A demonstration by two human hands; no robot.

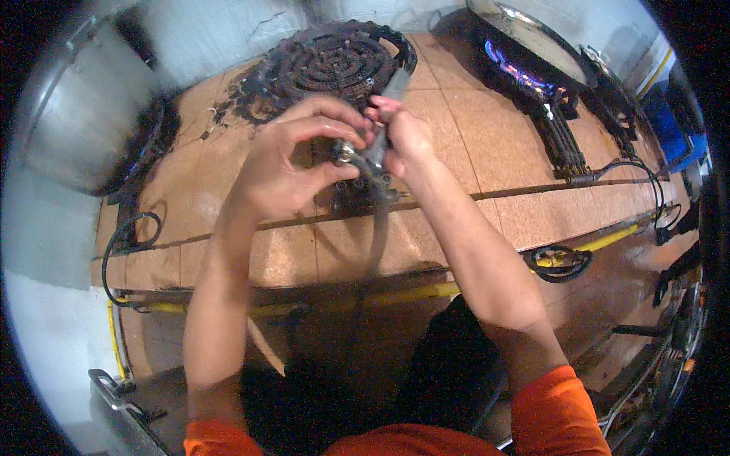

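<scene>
Both my hands are raised over the front edge of a tiled counter, in front of a round black gas burner [334, 64] with ring-shaped rows. Between the curled thumb and fingers of my left hand [281, 163] is a small shiny metal fitting [346, 153]. My right hand [409, 140] is closed close beside it, its fingertips near the left ones. A long flat grey piece [395, 85] shows behind the right fingers; what that hand grips is partly hidden. Below the hands hangs a blurred grey hose [376, 235].
On the right, a lit burner [525, 72] flames under a large wok [540, 42]. A big metal pot [87, 106] stands at the left over a small flame. Yellow pipe [608, 239] and black hoses [114, 262] run along the counter's front [281, 258]. Something blue [677, 125] is far right.
</scene>
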